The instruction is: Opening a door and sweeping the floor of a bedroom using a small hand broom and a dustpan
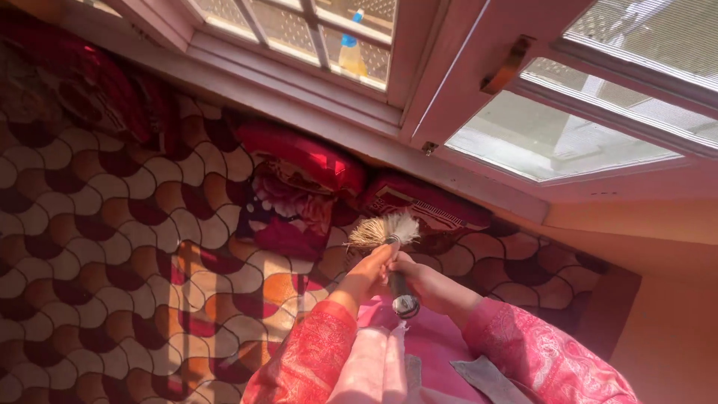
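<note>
Far left we see a patterned mattress cover (112, 247) with a scale-like print in brown, cream and orange, a sunlit patch on it. Dark red cushions (90, 90) sit at the top left, blurred and partly cut by the frame edge.

Moving right, more red pillows (307, 161) lie along the wall under the window frame (299, 105); a blue-capped bottle (351, 52) shows behind the mesh, hazy.

At centre, our left hand (366, 273) reaches up from a pink patterned sleeve (307, 359), fingers closed around the upper end of the brush handle just below the bristles. The small brush (393, 258) is held in the air in front of the chest, above the pink lap, near the pillows but apart from them. Its bristles fan out pale, cream to straw coloured, frayed at the tips and lit by sun. The handle is dark and short, ending in a shiny round metal cap at the bottom.

Our right hand (422, 280) wraps the handle's middle from the other side, fingers curled on it; individual fingertips are hard to make out since both hands overlap. Most of the handle is hidden by them.

Right, an open window sash (568, 135) with dusty glass hangs overhead, cut off at the top. The orange wall (658, 299) fills the corner.
</note>
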